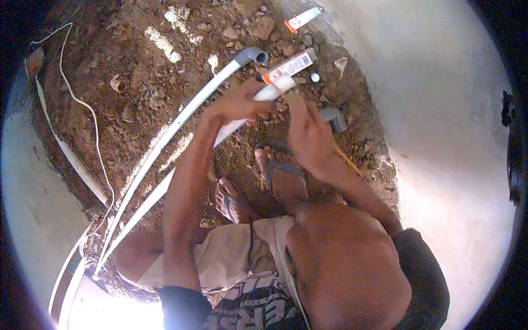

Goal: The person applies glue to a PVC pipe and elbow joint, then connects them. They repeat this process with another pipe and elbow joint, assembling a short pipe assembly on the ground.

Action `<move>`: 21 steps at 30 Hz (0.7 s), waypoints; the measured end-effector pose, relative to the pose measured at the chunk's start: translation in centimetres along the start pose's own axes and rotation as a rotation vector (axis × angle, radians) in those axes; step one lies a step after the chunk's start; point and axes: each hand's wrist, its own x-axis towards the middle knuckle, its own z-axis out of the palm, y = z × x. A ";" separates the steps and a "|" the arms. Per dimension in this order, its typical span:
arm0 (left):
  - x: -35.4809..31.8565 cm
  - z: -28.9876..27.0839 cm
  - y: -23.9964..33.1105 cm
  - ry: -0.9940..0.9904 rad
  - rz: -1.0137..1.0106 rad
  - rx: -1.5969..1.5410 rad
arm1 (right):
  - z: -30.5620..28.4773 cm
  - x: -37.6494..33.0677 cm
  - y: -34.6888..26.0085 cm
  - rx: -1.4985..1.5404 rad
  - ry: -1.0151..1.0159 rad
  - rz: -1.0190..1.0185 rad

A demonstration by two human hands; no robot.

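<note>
A white plastic pipe (231, 130) runs slantwise up from the lower left. Near its upper end my left hand (247, 103) is closed around it. My right hand (311, 132) is at the pipe's end, its fingertips against or very close to the rim. Those fingers are blurred, and I cannot make out whether they hold anything. A grey pipe fitting (333, 119) lies just right of this hand. Beyond the pipe end is an orange and white carton (291, 66), with a small white cap (314, 77) beside it.
A second white pipe (181, 118) with a grey elbow (251, 56) lies alongside to the left. An orange and white tube (303, 19) is at the far wall. A thin orange stick (349, 160) shows by my right wrist. A white cable (93, 115) crosses the stony soil.
</note>
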 end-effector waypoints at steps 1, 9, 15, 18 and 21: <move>0.2 -0.4 -0.2 -0.023 -0.002 0.010 | 0.1 1.7 0.4 0.024 0.048 -0.005; 0.1 0.3 0.8 -0.055 -0.086 -0.171 | 0.2 1.0 1.1 0.027 0.051 0.018; -0.4 -0.1 1.1 -0.062 -0.069 -0.185 | -0.1 -0.4 0.5 0.118 0.029 0.024; -0.2 -0.7 2.0 -0.039 -0.053 -0.188 | -0.5 1.3 0.5 0.055 0.021 0.064; -0.4 0.0 1.5 -0.124 -0.054 -0.222 | -0.6 -0.2 0.6 0.042 0.096 -0.040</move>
